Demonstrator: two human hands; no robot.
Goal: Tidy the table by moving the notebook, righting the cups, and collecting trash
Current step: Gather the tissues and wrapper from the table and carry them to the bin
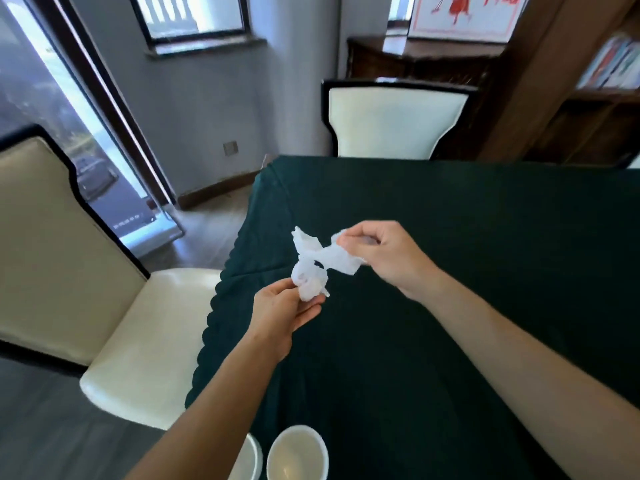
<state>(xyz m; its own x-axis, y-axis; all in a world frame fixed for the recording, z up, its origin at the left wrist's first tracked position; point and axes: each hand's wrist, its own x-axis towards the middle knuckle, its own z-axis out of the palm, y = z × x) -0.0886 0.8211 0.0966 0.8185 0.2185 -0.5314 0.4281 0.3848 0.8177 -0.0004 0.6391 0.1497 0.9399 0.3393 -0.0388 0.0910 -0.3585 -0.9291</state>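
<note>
A crumpled white tissue (313, 263) hangs in the air above the dark green tablecloth (450, 237). My left hand (284, 313) pinches its bunched lower end from below. My right hand (381, 251) grips the upper right strip of the same tissue between thumb and fingers. Two white cups (298, 453) stand upright at the near table edge, mouths up; the left cup (251, 459) is partly hidden behind my left forearm. No notebook is in view.
A cream chair (145, 334) stands at the table's left side, another cream chair (394, 119) at the far end. A dark wood sideboard (415, 60) and a bookshelf (609, 98) line the back right. Glass doors are on the left.
</note>
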